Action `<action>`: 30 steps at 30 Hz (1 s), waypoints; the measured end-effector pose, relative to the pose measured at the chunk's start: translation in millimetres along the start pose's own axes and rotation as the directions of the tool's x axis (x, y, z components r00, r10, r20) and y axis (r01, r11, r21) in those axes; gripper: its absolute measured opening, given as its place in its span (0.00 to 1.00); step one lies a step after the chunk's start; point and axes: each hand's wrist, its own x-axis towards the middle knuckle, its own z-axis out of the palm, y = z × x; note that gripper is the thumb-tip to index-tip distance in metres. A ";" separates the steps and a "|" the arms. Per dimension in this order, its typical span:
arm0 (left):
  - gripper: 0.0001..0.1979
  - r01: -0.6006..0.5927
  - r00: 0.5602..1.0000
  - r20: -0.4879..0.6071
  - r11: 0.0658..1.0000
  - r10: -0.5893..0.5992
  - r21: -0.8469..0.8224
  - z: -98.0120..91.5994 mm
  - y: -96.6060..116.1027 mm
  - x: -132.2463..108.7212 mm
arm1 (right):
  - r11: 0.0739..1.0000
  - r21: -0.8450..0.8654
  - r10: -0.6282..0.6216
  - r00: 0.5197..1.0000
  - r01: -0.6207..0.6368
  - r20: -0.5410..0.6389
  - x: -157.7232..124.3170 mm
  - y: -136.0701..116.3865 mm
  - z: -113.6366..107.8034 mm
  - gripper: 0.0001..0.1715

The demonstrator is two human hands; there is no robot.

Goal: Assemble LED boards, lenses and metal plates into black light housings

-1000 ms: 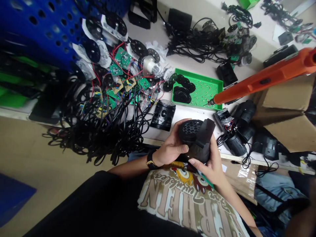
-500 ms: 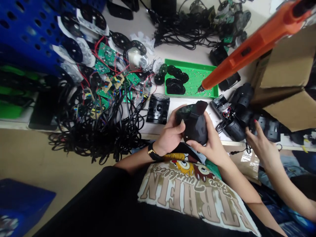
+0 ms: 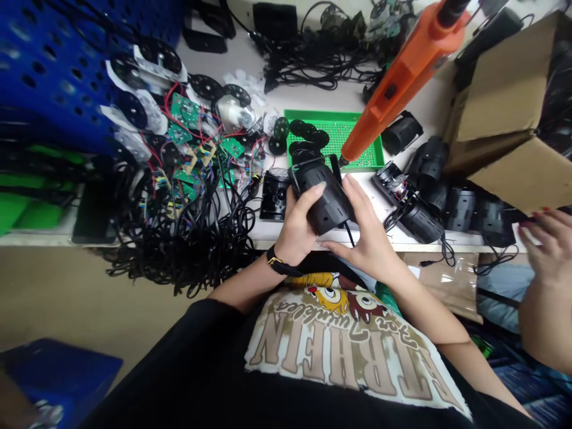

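My left hand [image 3: 300, 223], with a watch on the wrist, grips a black plastic housing [image 3: 328, 199] with slots in its side. Its thumb lies across the top of the housing. On the other side, my right hand [image 3: 369, 232] is open, fingers stretched along the housing's edge and thumb apart. A short dark cord or strip [image 3: 349, 234] shows below the housing between the hands. Just beyond stands a green perforated tray [image 3: 379, 156] with black discs [image 3: 308, 134] and small screws. An orange electric screwdriver [image 3: 386, 92] hangs over it, tip down.
Left lie green circuit boards [image 3: 185, 113] with wires and a heap of black cables [image 3: 179, 256] over the table edge. Several black housings [image 3: 460, 208] and a cardboard box [image 3: 504, 143] stand right. Another person's hand [image 3: 552, 244] is at the far right.
The black housing has been turned so its slotted side shows, and my right hand has loosened its hold. The other person's hand has moved right, away from the housings. The view has shifted slightly.
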 end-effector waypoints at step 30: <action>0.12 -0.013 0.999 0.030 1.000 0.013 0.011 1.9 -2.2 -5.7 | 0.999 0.053 0.039 0.840 -0.013 -0.541 -19.7 5.1 27.2 0.15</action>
